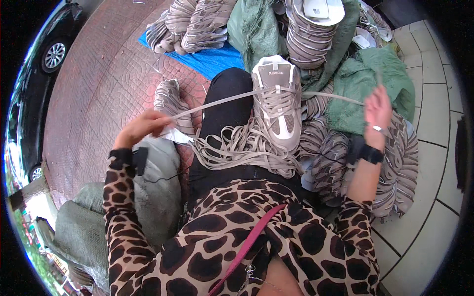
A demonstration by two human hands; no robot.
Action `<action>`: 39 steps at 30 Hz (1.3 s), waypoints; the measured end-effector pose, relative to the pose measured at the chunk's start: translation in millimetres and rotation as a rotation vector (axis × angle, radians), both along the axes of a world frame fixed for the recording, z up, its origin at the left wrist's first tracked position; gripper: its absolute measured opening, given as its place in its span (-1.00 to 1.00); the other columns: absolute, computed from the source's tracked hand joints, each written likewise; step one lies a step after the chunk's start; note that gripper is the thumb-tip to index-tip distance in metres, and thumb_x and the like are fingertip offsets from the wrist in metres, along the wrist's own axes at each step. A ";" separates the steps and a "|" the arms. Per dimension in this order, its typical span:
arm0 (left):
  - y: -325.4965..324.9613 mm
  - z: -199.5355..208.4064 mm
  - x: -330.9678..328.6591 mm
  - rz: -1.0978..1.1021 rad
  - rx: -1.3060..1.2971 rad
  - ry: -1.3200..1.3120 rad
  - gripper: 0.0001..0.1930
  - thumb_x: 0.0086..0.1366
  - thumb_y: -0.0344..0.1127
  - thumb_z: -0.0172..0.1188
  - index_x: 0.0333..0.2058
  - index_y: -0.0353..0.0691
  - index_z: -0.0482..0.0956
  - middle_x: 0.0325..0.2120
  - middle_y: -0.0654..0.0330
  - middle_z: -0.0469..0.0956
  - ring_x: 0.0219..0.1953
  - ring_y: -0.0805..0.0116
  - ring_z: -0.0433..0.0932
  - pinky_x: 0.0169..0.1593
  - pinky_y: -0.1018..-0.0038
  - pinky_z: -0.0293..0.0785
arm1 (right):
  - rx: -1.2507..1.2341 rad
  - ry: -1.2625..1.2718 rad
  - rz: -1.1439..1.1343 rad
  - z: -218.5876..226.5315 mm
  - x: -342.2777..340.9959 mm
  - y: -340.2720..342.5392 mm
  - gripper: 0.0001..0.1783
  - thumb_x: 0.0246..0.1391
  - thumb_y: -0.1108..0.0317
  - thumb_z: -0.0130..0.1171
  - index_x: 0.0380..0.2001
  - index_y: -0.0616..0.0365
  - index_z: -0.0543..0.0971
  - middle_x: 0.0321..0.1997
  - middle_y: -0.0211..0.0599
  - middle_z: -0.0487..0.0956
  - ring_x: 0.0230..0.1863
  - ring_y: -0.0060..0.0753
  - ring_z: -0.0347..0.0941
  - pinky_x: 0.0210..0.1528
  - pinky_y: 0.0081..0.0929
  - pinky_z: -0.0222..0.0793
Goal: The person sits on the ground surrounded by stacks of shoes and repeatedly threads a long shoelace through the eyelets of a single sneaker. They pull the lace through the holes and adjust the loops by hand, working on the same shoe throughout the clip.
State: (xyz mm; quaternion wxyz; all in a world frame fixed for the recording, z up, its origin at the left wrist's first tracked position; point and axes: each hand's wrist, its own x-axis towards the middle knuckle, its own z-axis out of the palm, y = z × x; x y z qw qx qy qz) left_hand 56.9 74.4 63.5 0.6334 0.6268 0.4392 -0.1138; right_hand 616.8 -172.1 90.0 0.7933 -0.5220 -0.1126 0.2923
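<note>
A taupe and white sneaker upper (279, 106) rests on my lap, its toe toward me, with lacing crossed over its front. A pale flat shoelace (222, 102) passes through its top and stretches out to both sides. My left hand (148, 126) pinches the left length of that lace. At the right, my raised right hand (377, 106) grips the other length, its fingertips slightly blurred and a lace end standing above them. A loose heap of beige shoelaces (247, 148) lies across my thighs, just below the upper.
Stacked shoe uppers (205, 24) lie on a blue sheet (207, 59) ahead. More stacked uppers (395, 167) are by my right arm, near a green woven sack (373, 86). A grey sack (155, 182) sits left of my lap. A dark car (47, 64) stands far left.
</note>
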 end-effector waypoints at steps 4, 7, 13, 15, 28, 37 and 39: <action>25.7 -19.0 -93.3 0.222 -0.062 0.131 -0.71 0.35 -0.12 0.11 -0.37 -0.23 0.61 -0.70 0.43 0.33 -0.64 0.61 0.27 -0.54 0.63 0.18 | 0.057 -0.024 -0.135 -4.4 150.3 -157.4 -0.80 0.27 0.45 -0.08 -0.07 0.27 0.36 -0.55 -0.49 0.17 -0.62 -0.63 0.02 -0.58 -0.62 0.02; 16.7 -19.2 -139.9 0.344 -0.089 0.170 -0.72 0.34 -0.14 0.12 -0.38 -0.25 0.61 -0.69 0.43 0.35 -0.65 0.61 0.28 -0.53 0.64 0.22 | -0.080 -0.021 -0.258 -3.2 151.1 -179.0 -0.75 0.29 0.44 -0.11 -0.01 0.28 0.34 -0.54 -0.48 0.19 -0.63 -0.63 0.02 -0.59 -0.62 0.01; -2.5 -35.2 -169.4 0.654 -0.078 0.049 -0.76 0.34 -0.20 0.14 -0.25 -0.29 0.58 -0.54 0.31 0.57 -0.58 0.56 0.47 -0.44 0.64 0.45 | -0.585 -0.323 -0.257 6.4 93.1 -160.5 -0.61 0.20 0.47 -0.09 0.11 0.21 0.30 -0.48 -0.47 0.28 -0.59 -0.66 0.17 -0.53 -0.64 0.19; 4.2 -62.7 -176.5 0.815 -0.107 -0.054 -0.74 0.34 -0.26 0.13 -0.11 -0.31 0.53 -0.31 0.17 0.64 -0.35 0.44 0.62 -0.25 0.57 0.57 | -0.785 -0.729 -0.220 -25.7 101.4 -167.9 -0.58 0.17 0.42 -0.05 0.11 0.20 0.30 -0.39 -0.41 0.39 -0.46 -0.54 0.33 -0.39 -0.57 0.31; 31.6 -98.8 -55.8 1.337 -0.079 -0.699 -0.61 0.29 -0.47 0.13 0.07 -0.46 0.35 -0.15 0.09 0.51 -0.18 0.35 0.49 -0.01 0.46 0.47 | -0.393 -0.644 0.936 -27.5 -90.9 44.6 -0.50 0.23 0.43 -0.20 0.26 0.12 0.24 -0.55 -0.46 0.41 -0.49 -0.66 0.30 -0.37 -0.64 0.24; -17.5 -39.1 169.3 0.192 0.905 -0.269 -0.80 0.19 -0.34 0.16 -0.21 -0.24 0.56 -0.41 0.05 0.64 -0.35 0.15 0.63 -0.27 0.33 0.51 | -0.500 -0.622 1.135 -15.3 -118.6 81.8 -0.19 0.09 0.46 -0.24 0.43 -0.05 -0.17 -0.68 -0.46 0.36 -0.66 -0.64 0.22 -0.55 -0.62 0.17; -25.9 -28.2 185.3 0.141 0.956 -0.227 -0.84 0.15 -0.29 0.16 -0.30 -0.14 0.61 -0.43 0.06 0.63 -0.34 0.03 0.61 -0.24 0.21 0.51 | -0.508 -0.609 1.168 -15.2 -116.2 84.0 -0.18 0.09 0.45 -0.25 0.43 -0.05 -0.19 -0.68 -0.48 0.36 -0.68 -0.65 0.21 -0.57 -0.66 0.15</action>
